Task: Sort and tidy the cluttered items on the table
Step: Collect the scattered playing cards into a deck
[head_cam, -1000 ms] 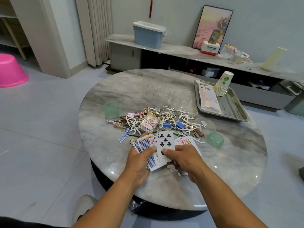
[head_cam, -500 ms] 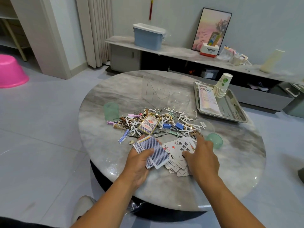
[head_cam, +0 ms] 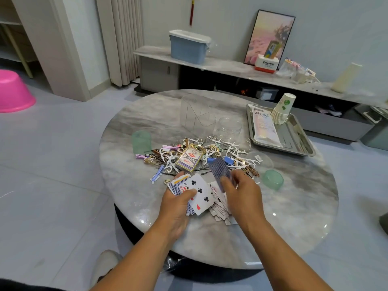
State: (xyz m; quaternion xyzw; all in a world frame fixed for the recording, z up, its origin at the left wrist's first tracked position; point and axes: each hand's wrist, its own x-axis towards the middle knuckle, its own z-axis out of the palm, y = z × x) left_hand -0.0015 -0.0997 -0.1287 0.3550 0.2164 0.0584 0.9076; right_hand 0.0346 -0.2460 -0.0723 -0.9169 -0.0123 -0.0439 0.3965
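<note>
while the left hand gripped gathered cards as a stack, the right hand pinched one blue-backed card lifted off the counter, likely to add.

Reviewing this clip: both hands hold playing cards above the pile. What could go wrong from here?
The left hand holds a loose, uneven fan of playing cards; some may slip from its grip. The right hand lifts a blue-backed card close to the white floss picks and could snag them. The green translucent lid nearby could get knocked.
</note>
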